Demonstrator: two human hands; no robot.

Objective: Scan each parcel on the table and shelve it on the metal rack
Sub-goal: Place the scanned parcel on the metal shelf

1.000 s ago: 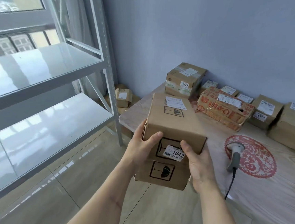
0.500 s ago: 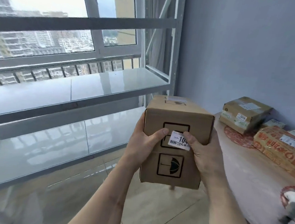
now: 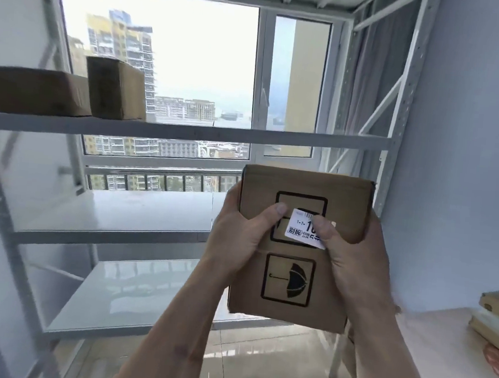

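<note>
Cardboard parcel (image 3: pixel 297 250) held upright at about 5 o'clock, before the metal rack (image 3: pixel 184 129). Left hand (image 3: pixel 238 236) and right hand (image 3: pixel 354 255) clasping its sides, thumbs on the white label (image 3: pixel 302 228), digits partly covered. Two shelved boxes (image 3: pixel 69 91) at 10 o'clock. Desk (image 3: pixel 439 350) at 4 o'clock, bearing what look like parcels.

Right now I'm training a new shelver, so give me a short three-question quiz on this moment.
1. True or false: both hands hold the box.
2. How many boxes already stand on the rack? A one, B two, C four.
3. Fill in: the symbol printed low on the held box is an ____.

Key: 1 true, left hand and right hand grip it; 2 B, flat box and taller box; 3 umbrella.
</note>
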